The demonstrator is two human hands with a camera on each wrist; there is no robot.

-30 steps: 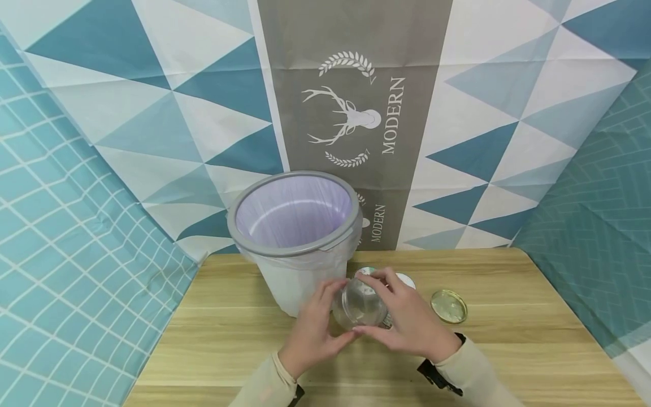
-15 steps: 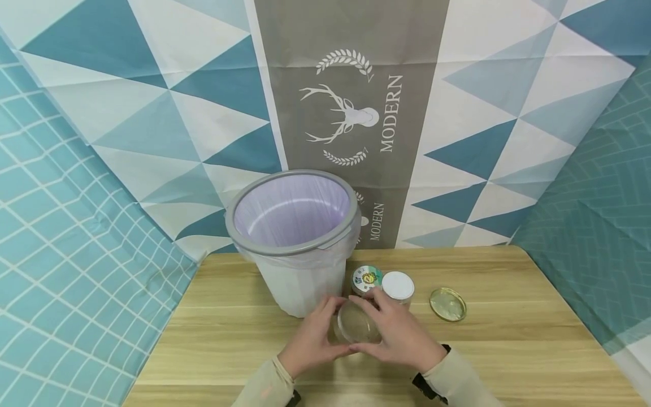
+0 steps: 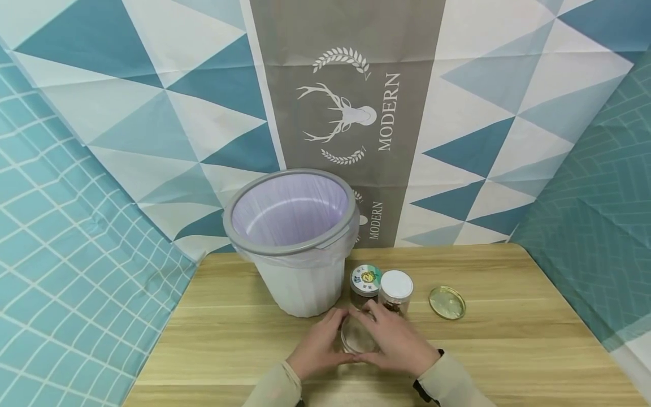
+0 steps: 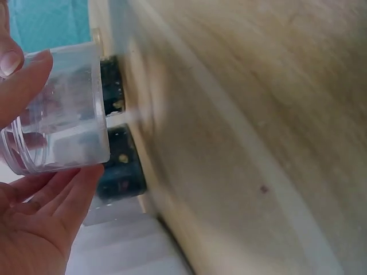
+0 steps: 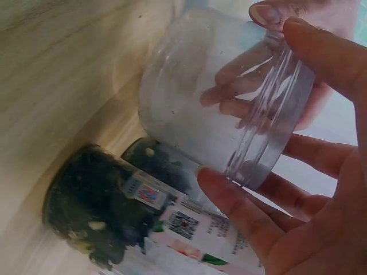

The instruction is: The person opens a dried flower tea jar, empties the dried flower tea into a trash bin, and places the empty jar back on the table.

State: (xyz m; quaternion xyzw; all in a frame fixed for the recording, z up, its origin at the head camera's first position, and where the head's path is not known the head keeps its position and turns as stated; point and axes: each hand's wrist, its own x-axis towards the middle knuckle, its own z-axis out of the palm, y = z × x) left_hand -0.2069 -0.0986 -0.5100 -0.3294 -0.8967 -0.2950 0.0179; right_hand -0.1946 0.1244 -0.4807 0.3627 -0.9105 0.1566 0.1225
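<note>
Clear round plastic jar (image 3: pixel 358 338) | held away from wooden bench (image 3: pixel 508 339) back edge | left hand (image 3: pixel 319 349), right hand (image 3: pixel 399 340) grasped opposite sides, likely for steadiness

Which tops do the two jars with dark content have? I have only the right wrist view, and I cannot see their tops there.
Observer: In the head view, the right jar has a white top, and the left jar has a printed one with green and yellow.
Operator: Thank you. What lies to the right of them?
Observer: A loose round lid with a golden rim, on the table.
Operator: And what stands to the left?
Observer: A bin with a grey rim, beyond the clear jar that the left hand and right hand hold.
</note>
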